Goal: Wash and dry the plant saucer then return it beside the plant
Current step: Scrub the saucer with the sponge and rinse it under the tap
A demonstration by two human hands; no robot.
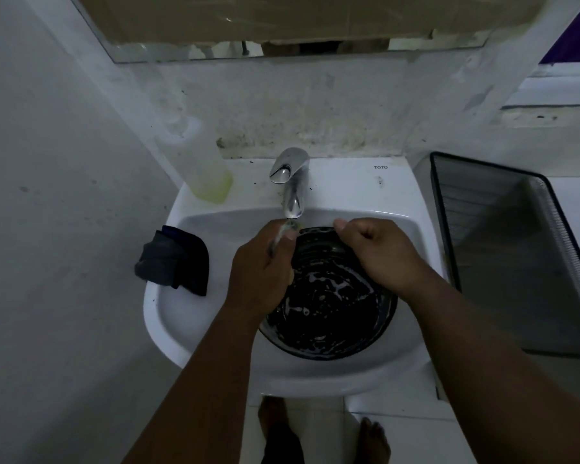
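A round black plant saucer (329, 313), wet and streaked with suds, lies tilted in the white sink basin (188, 316). My right hand (379, 252) grips its far right rim with the fingers curled over the edge. My left hand (265, 262) is closed at the saucer's far left rim, just below the chrome tap spout (292, 202). Something small and greenish shows between its fingers, and water runs over them. I cannot tell what that object is. The plant is not in view.
A dark folded cloth (175, 259) lies on the sink's left rim. A pale bottle with yellow-green liquid (205, 169) stands at the back left. A black mesh basket (516, 249) sits to the right of the sink. Walls close in on the left and behind.
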